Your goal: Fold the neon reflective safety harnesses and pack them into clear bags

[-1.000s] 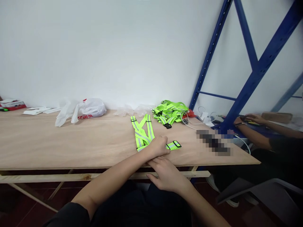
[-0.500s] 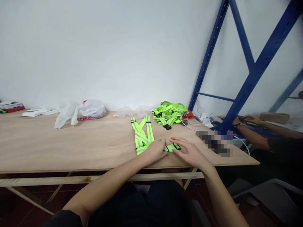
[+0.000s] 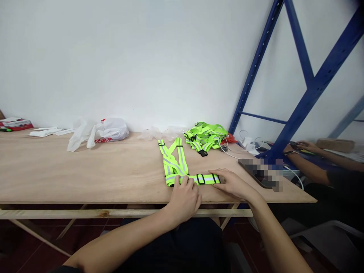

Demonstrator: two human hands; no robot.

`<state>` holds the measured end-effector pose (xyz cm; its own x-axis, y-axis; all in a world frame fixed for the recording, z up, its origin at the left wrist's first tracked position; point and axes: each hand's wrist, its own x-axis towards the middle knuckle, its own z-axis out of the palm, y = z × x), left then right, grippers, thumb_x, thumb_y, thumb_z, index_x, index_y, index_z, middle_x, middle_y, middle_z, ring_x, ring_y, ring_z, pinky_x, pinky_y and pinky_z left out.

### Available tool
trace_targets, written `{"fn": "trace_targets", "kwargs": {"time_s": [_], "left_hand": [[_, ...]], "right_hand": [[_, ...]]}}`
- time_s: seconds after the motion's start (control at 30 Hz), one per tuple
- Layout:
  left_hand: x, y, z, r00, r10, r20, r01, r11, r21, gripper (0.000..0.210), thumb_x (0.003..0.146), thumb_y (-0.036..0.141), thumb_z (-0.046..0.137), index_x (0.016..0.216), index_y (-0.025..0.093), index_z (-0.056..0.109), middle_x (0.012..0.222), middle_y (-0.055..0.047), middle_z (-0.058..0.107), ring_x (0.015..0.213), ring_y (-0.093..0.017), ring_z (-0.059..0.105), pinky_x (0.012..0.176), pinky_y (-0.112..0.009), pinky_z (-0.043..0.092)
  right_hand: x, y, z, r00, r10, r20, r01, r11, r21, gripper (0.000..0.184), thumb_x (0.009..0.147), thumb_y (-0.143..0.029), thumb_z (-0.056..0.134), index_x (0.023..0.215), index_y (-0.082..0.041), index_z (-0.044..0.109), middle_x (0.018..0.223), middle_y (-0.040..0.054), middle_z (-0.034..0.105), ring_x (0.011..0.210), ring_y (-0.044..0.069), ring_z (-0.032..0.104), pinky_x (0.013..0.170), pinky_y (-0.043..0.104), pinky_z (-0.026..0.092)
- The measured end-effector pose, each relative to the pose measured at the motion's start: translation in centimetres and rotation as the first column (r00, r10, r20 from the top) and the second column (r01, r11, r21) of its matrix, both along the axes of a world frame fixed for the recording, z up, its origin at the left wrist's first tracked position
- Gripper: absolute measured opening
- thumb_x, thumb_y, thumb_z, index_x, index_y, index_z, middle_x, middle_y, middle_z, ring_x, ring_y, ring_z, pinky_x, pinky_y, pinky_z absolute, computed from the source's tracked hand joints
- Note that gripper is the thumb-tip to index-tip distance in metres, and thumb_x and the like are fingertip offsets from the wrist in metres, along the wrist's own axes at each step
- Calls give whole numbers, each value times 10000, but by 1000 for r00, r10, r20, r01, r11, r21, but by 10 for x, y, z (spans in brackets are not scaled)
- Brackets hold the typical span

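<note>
A lime-green reflective harness vest (image 3: 174, 163) with grey stripes lies flat near the front edge of the wooden table. Its waist strap, fitted with black buckles, stretches out to the right. My left hand (image 3: 184, 199) rests at the lower edge of that strap, fingers slightly apart and fingertips touching it from above. At the strap's right end, my right hand (image 3: 234, 184) has thumb and fingers around the strap beside a black slider. Behind, a heap of similar green harnesses (image 3: 205, 134) with a black buckle sits against the wall.
A white plastic bag (image 3: 113, 129) and clear plastic wraps (image 3: 162, 133) lie along the wall. Right of my hands are a dark, partly blurred phone (image 3: 253, 172) and white cables. A blue metal rack (image 3: 295, 102) rises there; beyond it show another person's hands (image 3: 307, 146).
My left hand has drawn back toward me and left, uncovering the waist strap and its buckle. My right hand has closed in on the strap's right end. The view has shifted slightly.
</note>
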<state>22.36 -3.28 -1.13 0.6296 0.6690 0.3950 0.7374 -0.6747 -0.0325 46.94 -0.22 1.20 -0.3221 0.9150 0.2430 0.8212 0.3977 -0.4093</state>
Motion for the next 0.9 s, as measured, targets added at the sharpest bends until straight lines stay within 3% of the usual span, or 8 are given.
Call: {"fn": "trace_targets", "kwargs": {"time_s": [0.13, 0.37, 0.47, 0.53, 0.6, 0.7, 0.8, 0.9], "left_hand": [[-3, -7, -4, 996, 85, 26, -85, 996, -20, 366, 973, 362, 454, 1236, 176, 630, 1240, -165, 584, 1123, -356, 521, 943, -578, 402], [-5, -6, -8, 992, 124, 30, -123, 991, -47, 417, 977, 404, 454, 1286, 159, 591, 1301, -195, 556, 1199, -386, 499, 1022, -596, 371], [-7, -4, -7, 990, 132, 47, -129, 990, -60, 491, 958, 458, 497, 1300, 109, 551, 1272, -204, 563, 1194, -375, 505, 1041, -569, 380], [-10, -3, -5, 990, 132, 48, -129, 990, -63, 523, 945, 486, 521, 1280, 85, 548, 1240, -200, 571, 1173, -363, 516, 1031, -534, 406], [-14, -2, -4, 991, 127, 46, -124, 990, -66, 512, 936, 498, 538, 1229, 79, 566, 1201, -194, 581, 1153, -354, 526, 1008, -501, 436], [-21, 1, -3, 993, 104, 55, -100, 993, -67, 475, 934, 501, 546, 1181, 97, 581, 1173, -185, 585, 1147, -344, 527, 973, -461, 465], [-25, 3, -3, 996, 73, 47, -69, 996, -64, 463, 939, 500, 537, 1175, 105, 586, 1166, -174, 585, 1141, -340, 527, 962, -452, 474], [-28, 6, -2, 999, 24, 32, -22, 998, -65, 469, 941, 497, 527, 1170, 93, 591, 1147, -174, 586, 1110, -337, 535, 953, -454, 480]], "right_hand": [[-1, -6, 1, 1000, 18, -12, -18, 1000, -9, 498, 771, -195, 593, 1262, -199, 672, 1282, 95, 684, 1182, 285, 631, 1054, 476, 475], [-10, -15, 14, 989, 92, -114, -107, 986, -126, 580, 728, -119, 535, 1279, -232, 675, 1278, 67, 692, 1139, 253, 651, 1004, 401, 511], [-10, -18, 16, 986, 103, -133, -124, 980, -158, 553, 754, -145, 555, 1287, -236, 676, 1281, 65, 690, 1095, 246, 657, 969, 382, 522], [-8, -21, 15, 987, 64, -147, -87, 984, -157, 492, 795, -222, 595, 1279, -230, 681, 1223, 71, 714, 950, 235, 682, 860, 366, 560], [-5, -24, 15, 981, 14, -193, -36, 993, -114, 447, 825, -331, 639, 1254, -216, 694, 1146, 81, 734, 833, 221, 674, 765, 349, 572], [-9, -25, 19, 953, 16, -301, -8, 1000, 26, 470, 821, -448, 689, 1223, -205, 706, 1129, 103, 724, 838, 222, 661, 744, 336, 568], [-29, -20, 28, 914, 83, -398, -38, 992, 120, 471, 809, -446, 714, 1218, -211, 705, 1123, 103, 703, 790, 188, 633, 689, 305, 556], [-58, -4, 36, 851, 171, -497, -123, 984, 128, 478, 791, -397, 741, 1226, -204, 700, 1059, 89, 691, 777, 162, 599, 677, 279, 533]]}}
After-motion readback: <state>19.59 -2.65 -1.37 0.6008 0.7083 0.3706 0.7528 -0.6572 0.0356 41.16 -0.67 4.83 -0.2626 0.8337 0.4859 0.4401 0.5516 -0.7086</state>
